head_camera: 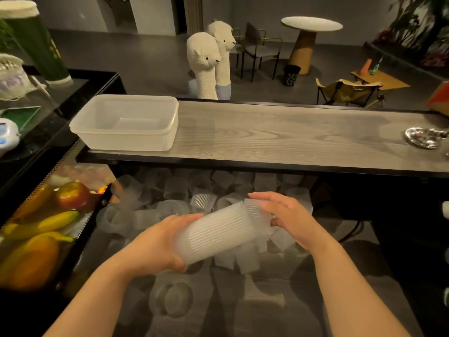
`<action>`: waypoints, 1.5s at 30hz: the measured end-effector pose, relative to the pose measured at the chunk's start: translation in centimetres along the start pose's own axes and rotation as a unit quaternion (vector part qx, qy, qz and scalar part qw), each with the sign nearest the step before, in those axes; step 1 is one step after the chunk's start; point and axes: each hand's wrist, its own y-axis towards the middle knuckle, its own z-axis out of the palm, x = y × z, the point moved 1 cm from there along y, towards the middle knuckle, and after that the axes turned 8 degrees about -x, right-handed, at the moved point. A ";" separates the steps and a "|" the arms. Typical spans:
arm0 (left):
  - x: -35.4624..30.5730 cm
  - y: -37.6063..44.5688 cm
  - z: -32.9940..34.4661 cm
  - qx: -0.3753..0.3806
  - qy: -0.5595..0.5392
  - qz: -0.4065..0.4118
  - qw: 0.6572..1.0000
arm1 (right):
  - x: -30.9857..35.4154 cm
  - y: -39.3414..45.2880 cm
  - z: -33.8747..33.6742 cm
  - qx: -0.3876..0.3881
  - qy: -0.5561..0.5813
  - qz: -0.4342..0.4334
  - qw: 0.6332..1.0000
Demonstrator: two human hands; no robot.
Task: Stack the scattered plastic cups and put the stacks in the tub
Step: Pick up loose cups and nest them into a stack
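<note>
Ribbed plastic cups (213,235), nested in a stack lying sideways over the loose pile, look light, thin and crushable (likely slippery). The left hand (158,242) grips its base; the right hand (289,218) pinches the mouth-end cup. The tub (126,122) sits on the desk (291,137), holding nothing.

Single view, head-worn wide-angle cam, looking forward and down from standing height behind a counter (291,135). Both forearms enter from the bottom edge; left hand (155,242) and right hand (289,217) sit close, just below centre. Lower shelf with loose cups (201,200) is nearest, straight below. Counter runs across mid-frame, tub (126,122) on its left end. Top of frame reaches far into the room: round table (311,25), chairs. Edges bow from lens distortion. No second view to overlap
</note>
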 end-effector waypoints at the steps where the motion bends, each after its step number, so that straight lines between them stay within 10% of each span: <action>1: 0.1 -0.2 -0.2 -0.002 0.001 0.002 1.000 | 0.4 0.3 0.5 0.011 -0.025 -0.005 1.000; 13: 2.1 -1.1 -1.1 -0.012 -0.012 0.022 1.000 | 1.9 0.0 6.7 0.054 -0.019 0.008 0.998; 18: 3.1 -1.1 -1.1 -0.013 0.006 0.023 1.000 | -2.5 1.2 8.6 -0.074 0.297 0.094 0.947; 22: 4.4 -1.4 -1.8 -0.029 0.013 0.002 0.999 | -10.2 1.4 9.1 -0.308 -0.058 0.222 0.923; 29: 6.7 -2.5 -2.6 -0.032 0.019 -0.024 0.999 | -16.1 -0.2 10.7 -0.168 -0.255 0.293 0.906; 37: 7.0 -2.3 -2.5 -0.010 0.035 -0.027 0.999 | -11.2 -0.5 6.7 -0.283 0.034 0.169 0.943; 41: 6.3 -1.9 -1.9 0.006 0.033 -0.016 0.999 | -5.4 -0.5 6.4 -0.156 0.366 0.116 0.910; 45: 5.6 -1.6 -2.2 0.005 0.023 -0.005 1.000 | -1.9 -0.1 7.2 -0.082 0.281 0.075 0.953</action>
